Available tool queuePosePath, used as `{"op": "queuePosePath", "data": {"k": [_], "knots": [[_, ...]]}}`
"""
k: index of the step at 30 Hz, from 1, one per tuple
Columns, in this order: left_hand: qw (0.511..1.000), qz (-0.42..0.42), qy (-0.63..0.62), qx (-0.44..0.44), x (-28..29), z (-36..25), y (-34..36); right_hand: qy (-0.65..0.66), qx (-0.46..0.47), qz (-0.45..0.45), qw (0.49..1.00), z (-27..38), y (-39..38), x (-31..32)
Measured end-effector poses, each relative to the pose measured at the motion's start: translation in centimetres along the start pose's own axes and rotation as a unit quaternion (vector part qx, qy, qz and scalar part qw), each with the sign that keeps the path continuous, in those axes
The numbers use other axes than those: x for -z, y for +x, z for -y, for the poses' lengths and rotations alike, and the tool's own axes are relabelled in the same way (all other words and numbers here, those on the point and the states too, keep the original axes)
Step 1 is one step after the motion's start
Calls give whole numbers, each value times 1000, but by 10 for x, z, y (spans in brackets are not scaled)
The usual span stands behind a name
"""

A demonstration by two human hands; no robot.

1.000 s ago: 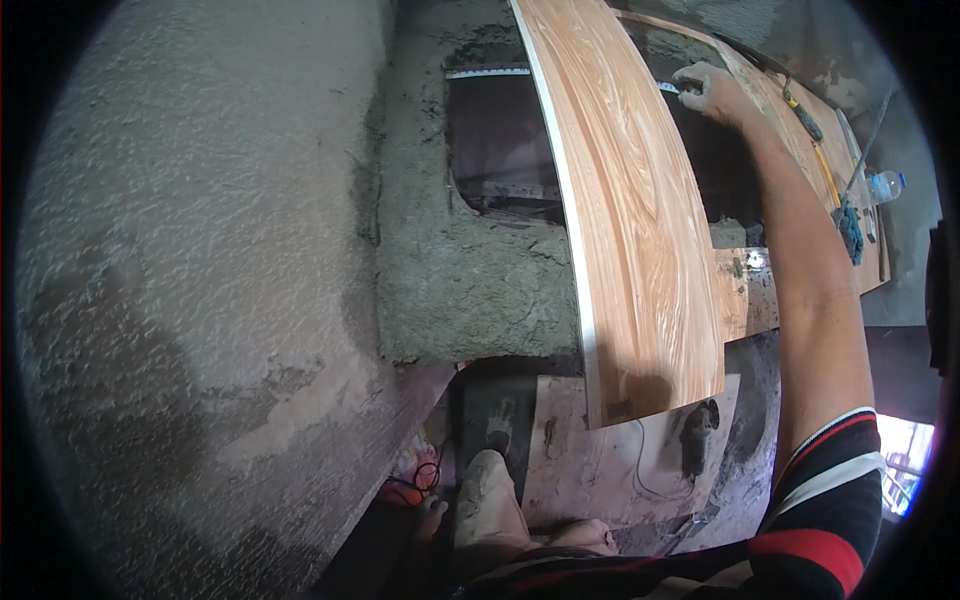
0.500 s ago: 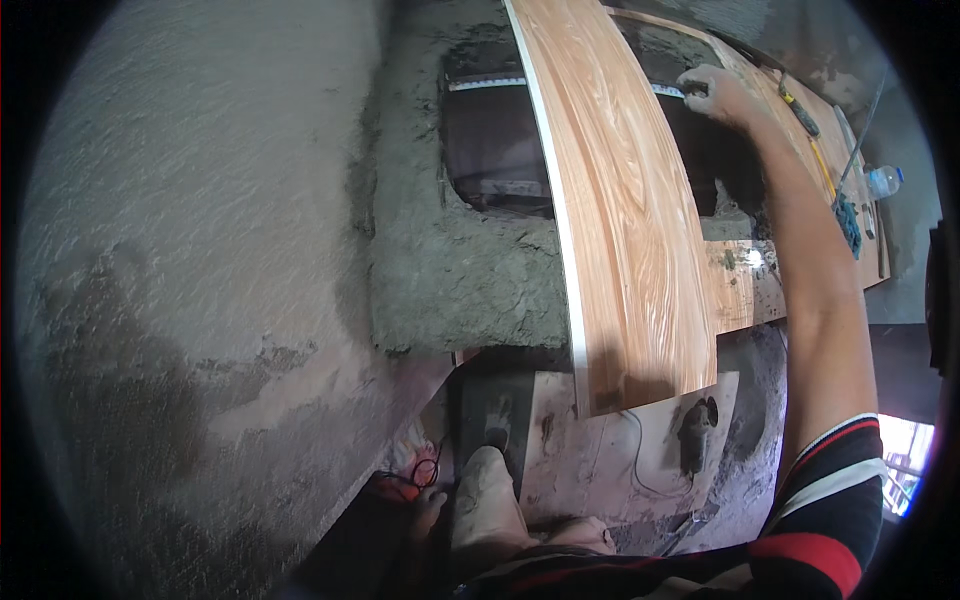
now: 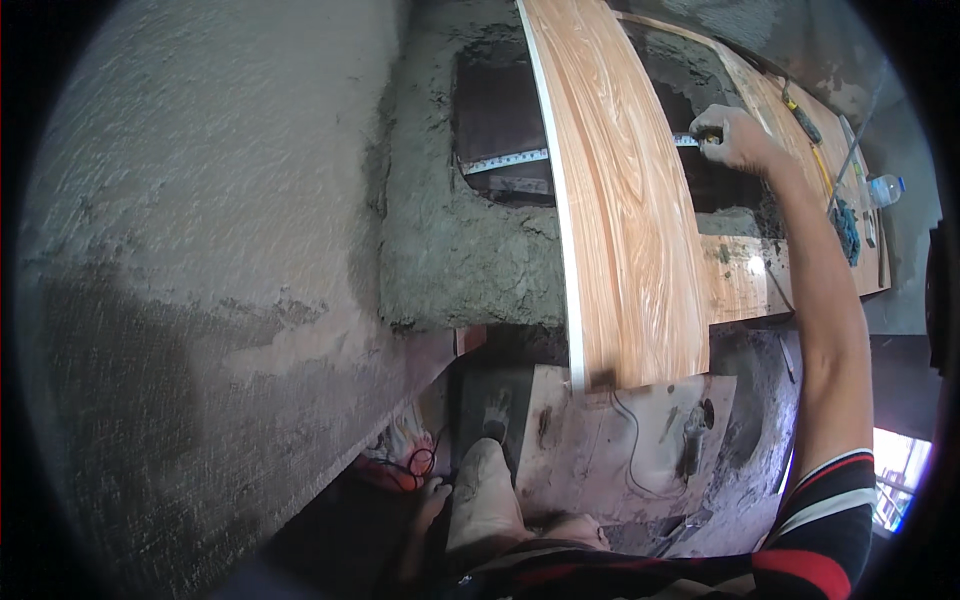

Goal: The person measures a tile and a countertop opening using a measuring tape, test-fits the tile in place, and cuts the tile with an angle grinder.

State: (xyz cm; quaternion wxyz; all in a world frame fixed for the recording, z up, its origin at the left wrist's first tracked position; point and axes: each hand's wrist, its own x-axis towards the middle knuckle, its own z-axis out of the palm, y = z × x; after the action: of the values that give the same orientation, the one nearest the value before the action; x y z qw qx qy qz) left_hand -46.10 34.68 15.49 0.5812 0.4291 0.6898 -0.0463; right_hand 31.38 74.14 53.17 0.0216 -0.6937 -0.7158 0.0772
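Note:
My right hand (image 3: 738, 140) is closed on a dark tape measure (image 3: 710, 136) above a square opening at right of a long wood-grain board (image 3: 625, 200). Its pale, marked blade (image 3: 505, 160) runs across the opening, passing beneath the board and showing on both sides of it. The board has a white edge strip and lies over rough grey mortar (image 3: 470, 270) framing the dark cut-out. My left hand (image 3: 434, 493) hangs low beside my knee, fingers loosely apart, with nothing visible in it.
Textured grey wall (image 3: 200, 200) fills the left. At right, more boards (image 3: 750, 275) carry a yellow-handled tool (image 3: 800, 118), a teal cloth (image 3: 846, 235) and a plastic bottle (image 3: 885, 190). Below are a stained sheet (image 3: 560, 460), a grinder-like tool (image 3: 697, 440), black cable (image 3: 420, 462) and my legs.
My right hand has moved down toward me, carrying the tape, whose blade now crosses lower in the opening and slants. The view has shifted slightly, with the board's lower end higher in the picture.

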Motion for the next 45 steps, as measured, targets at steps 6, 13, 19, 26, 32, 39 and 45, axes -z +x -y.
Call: {"op": "queuePosePath", "data": {"k": [6, 13, 19, 26, 32, 39, 45], "knots": [[999, -19, -7, -29, -5, 24, 9, 32, 4, -7, 999, 8, -8, -4], [1000, -16, -11, -16, -8, 32, 12, 33, -10, -9, 999, 10, -15, 4], [1000, -6, -13, 13, -2, 42, 18, 31, -15, 23, 999, 11, -10, 10], [999, -27, 32, -29, -1, 29, 13, 12, -27, 35, 999, 12, -14, 11], [999, 14, 5, 35, 3, 31, 14, 15, -23, 30, 999, 23, -20, 9], [999, 9, 12, 38, 12, 53, 23, 26, 3, 18, 1000, 27, -16, 1], [1000, 17, 13, -17, 16, 50, 19, 38, -12, 30, 999, 34, -20, 8]]}}
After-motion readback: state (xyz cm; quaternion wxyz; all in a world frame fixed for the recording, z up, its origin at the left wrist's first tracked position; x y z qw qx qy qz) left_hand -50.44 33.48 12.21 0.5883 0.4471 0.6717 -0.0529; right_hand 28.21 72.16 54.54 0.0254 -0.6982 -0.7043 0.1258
